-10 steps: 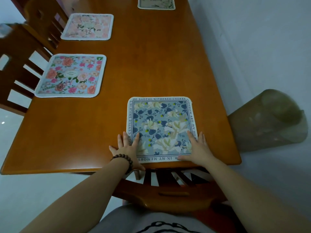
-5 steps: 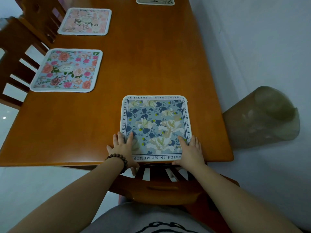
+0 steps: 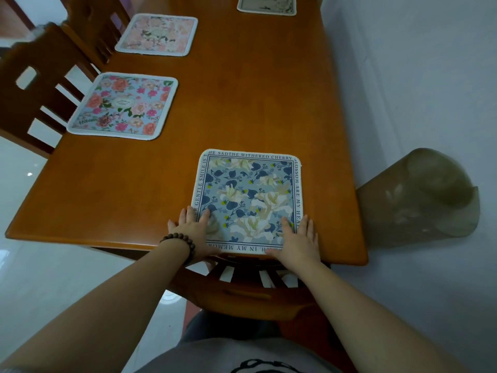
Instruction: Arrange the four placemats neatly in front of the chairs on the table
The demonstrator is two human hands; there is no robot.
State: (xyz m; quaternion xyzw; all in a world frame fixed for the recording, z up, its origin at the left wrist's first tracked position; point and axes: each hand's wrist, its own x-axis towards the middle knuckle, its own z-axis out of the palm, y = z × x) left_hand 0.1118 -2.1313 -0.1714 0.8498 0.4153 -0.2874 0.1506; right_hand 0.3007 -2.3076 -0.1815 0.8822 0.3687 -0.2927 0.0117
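Note:
A blue floral placemat with a lettered border lies at the near edge of the wooden table, above a chair back. My left hand, with a bead bracelet at the wrist, presses flat on its near left corner. My right hand lies flat on its near right corner. A pink rose placemat sits by the left edge. Farther along that edge is a pale pink placemat. A beige placemat shows at the far end, partly cut off.
Two wooden chairs stand along the table's left side. A white wall runs close along the right side. A brownish translucent cone-shaped object lies on the floor by the table's near right corner.
Both hands have stayed flat on the blue placemat's near corners while it slid slightly toward the near edge. The view shifted a little.

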